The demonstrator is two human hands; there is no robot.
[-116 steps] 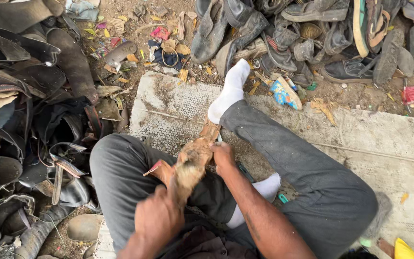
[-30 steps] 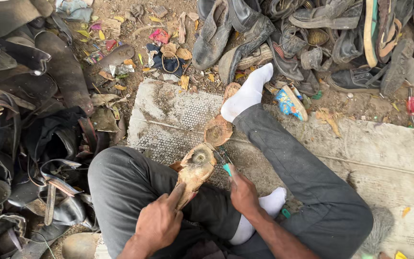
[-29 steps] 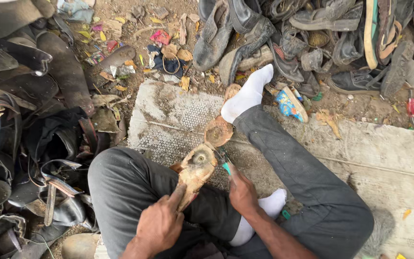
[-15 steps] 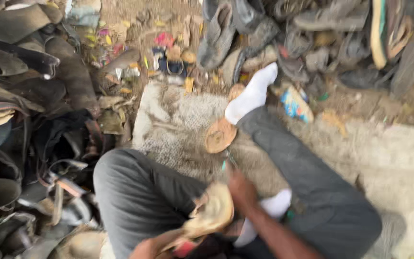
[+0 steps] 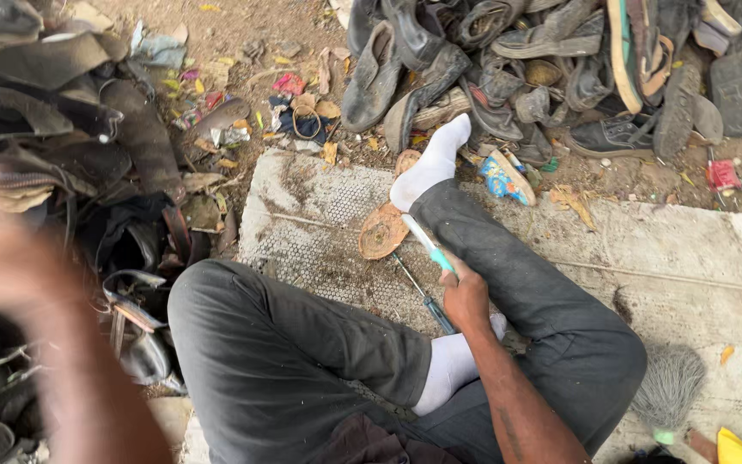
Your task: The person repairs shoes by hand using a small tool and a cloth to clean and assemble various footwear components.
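A person sits cross-legged in grey trousers on a pale perforated slab of mat (image 5: 663, 258) on the dirt ground, with a heap of worn dark shoes (image 5: 543, 60) beyond the feet. The left hand (image 5: 10, 275) is a blur at the edge; whether its grip is clenched or released I cannot tell. The right hand (image 5: 464, 296) is clenched round a slim knife with a teal handle (image 5: 429, 247), blade pointing toward a round brown worn sole piece (image 5: 384, 232) lying on the mat just beside the white-socked foot. The knife looks light, stiff and sharp, best held by the handle.
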